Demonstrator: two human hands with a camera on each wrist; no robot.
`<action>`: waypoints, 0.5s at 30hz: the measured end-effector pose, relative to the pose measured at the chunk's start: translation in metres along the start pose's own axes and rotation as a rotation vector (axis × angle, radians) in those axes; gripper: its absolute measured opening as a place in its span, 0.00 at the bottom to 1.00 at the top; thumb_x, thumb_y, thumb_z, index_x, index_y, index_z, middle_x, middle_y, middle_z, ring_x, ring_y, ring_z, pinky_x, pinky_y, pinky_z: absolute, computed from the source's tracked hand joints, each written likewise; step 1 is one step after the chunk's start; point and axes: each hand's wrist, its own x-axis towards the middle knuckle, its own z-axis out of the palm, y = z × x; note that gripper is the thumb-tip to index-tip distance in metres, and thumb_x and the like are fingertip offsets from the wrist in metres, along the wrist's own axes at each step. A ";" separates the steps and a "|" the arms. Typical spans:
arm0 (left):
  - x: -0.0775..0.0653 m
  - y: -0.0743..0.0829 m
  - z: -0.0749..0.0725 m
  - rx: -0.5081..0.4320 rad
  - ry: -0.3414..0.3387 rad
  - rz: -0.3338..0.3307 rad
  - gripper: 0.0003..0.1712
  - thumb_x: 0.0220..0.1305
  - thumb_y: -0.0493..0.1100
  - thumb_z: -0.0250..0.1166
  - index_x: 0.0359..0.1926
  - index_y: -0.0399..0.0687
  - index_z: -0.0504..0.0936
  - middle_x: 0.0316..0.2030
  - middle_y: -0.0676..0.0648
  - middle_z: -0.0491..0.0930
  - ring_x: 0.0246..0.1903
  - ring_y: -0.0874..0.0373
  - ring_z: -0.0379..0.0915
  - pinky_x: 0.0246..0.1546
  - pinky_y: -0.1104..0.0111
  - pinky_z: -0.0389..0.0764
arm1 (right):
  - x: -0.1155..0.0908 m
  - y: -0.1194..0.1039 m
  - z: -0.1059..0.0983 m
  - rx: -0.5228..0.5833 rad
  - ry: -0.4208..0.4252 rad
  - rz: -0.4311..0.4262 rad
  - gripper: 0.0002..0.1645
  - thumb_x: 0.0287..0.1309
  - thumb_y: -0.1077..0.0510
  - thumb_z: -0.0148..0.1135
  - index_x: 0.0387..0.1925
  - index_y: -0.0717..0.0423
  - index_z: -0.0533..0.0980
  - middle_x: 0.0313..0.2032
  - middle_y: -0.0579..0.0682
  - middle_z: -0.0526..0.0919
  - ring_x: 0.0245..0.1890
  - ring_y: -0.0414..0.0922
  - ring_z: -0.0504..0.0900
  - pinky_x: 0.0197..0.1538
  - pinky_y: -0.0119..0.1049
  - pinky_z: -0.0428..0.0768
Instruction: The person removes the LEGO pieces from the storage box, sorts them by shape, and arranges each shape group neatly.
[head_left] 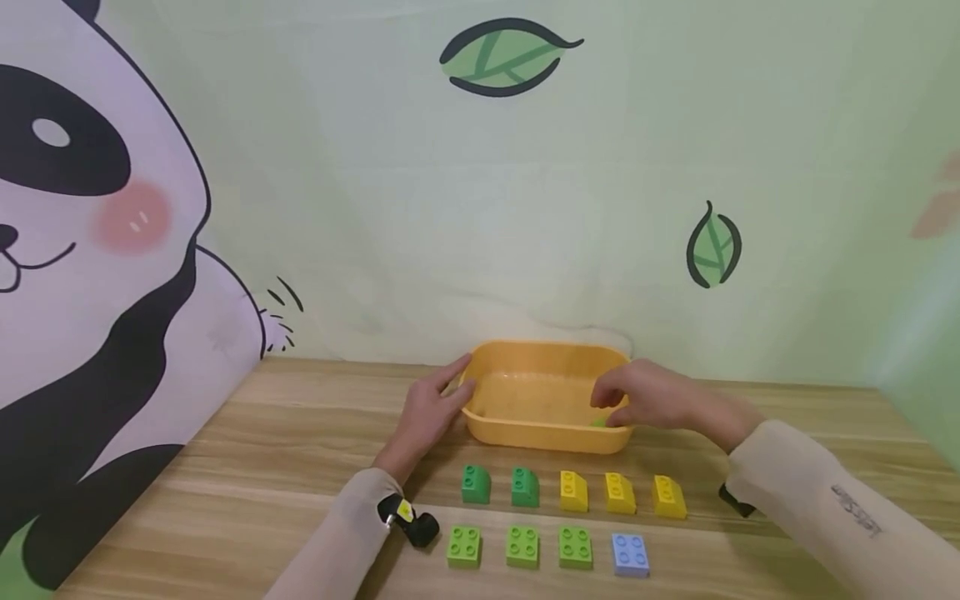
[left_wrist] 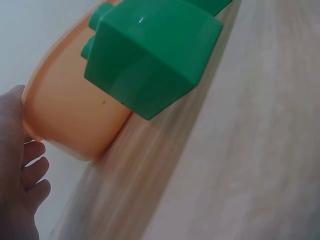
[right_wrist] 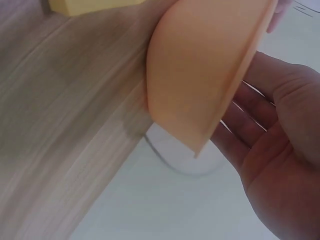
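Observation:
An orange-yellow plastic basin [head_left: 547,437] stands near the back of the table. My left hand [head_left: 431,417] grips its left rim; in the left wrist view the lower fingers [left_wrist: 36,175] curl outside the basin wall. My right hand [head_left: 652,396] reaches over the right rim into the basin, fingers bent and thumb apart from them. Just by the thumb tip lies a light green block [head_left: 599,422], mostly hidden by the front rim. The right wrist view shows the palm beside the basin wall [right_wrist: 200,70], with the fingertips hidden behind it.
In front of the basin, a row holds dark green sloped blocks [head_left: 476,484] and yellow sloped blocks [head_left: 620,492]. Nearer stands a row of light green square blocks [head_left: 522,547] with one light blue block [head_left: 630,555] at its right end. A printed wall cloth [head_left: 375,208] hangs behind.

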 end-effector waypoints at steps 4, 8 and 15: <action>0.000 0.000 0.000 0.004 0.000 0.002 0.28 0.77 0.45 0.64 0.74 0.44 0.76 0.72 0.47 0.74 0.74 0.46 0.66 0.75 0.50 0.65 | 0.007 0.004 0.003 -0.016 -0.038 0.003 0.09 0.62 0.67 0.75 0.44 0.57 0.87 0.40 0.46 0.88 0.39 0.42 0.82 0.50 0.43 0.88; 0.000 0.000 0.001 0.007 -0.002 0.003 0.28 0.77 0.44 0.64 0.74 0.44 0.76 0.72 0.47 0.74 0.74 0.47 0.66 0.75 0.50 0.65 | 0.013 0.007 0.005 -0.016 -0.071 0.028 0.08 0.63 0.68 0.74 0.42 0.56 0.87 0.38 0.44 0.88 0.36 0.40 0.80 0.48 0.39 0.88; 0.001 0.000 0.000 0.002 -0.003 0.008 0.28 0.77 0.44 0.64 0.74 0.44 0.76 0.72 0.47 0.74 0.73 0.47 0.66 0.75 0.51 0.66 | 0.020 0.007 0.008 -0.016 -0.068 0.084 0.07 0.63 0.67 0.74 0.41 0.55 0.87 0.37 0.43 0.87 0.35 0.41 0.80 0.48 0.39 0.87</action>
